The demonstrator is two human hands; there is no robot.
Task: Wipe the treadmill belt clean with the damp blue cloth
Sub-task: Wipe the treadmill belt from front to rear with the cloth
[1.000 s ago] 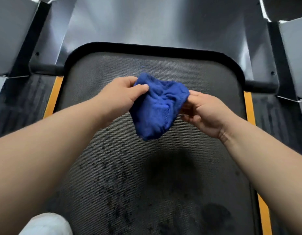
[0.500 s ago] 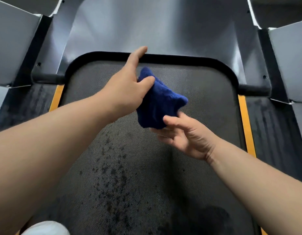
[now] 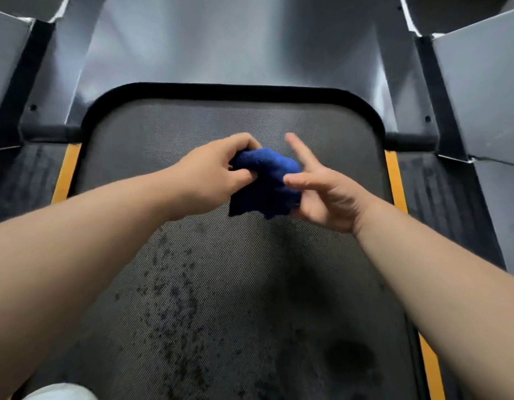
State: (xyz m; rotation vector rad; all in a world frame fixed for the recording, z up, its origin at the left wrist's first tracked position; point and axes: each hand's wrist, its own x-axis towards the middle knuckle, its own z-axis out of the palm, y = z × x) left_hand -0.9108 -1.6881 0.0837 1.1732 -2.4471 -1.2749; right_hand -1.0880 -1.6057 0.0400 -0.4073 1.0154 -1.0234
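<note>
A bunched dark blue cloth (image 3: 267, 180) hangs in the air above the grey textured treadmill belt (image 3: 221, 284). My left hand (image 3: 212, 171) is closed on the cloth's left side, thumb and fingers pinching it. My right hand (image 3: 322, 192) touches the cloth's right side with thumb and lower fingers, while its index finger sticks up and away. Dark specks and a dark blotch mark the belt's near part, below the hands.
Yellow strips (image 3: 394, 180) and black ribbed side rails (image 3: 21, 180) flank the belt. The grey motor cover (image 3: 235, 44) rises beyond the belt's front edge, with grey uprights on both sides. A white shape (image 3: 59, 392) shows at the bottom left.
My left hand has closed its fingers on the cloth and come down a little. My right hand has risen from under the cloth to its right side.
</note>
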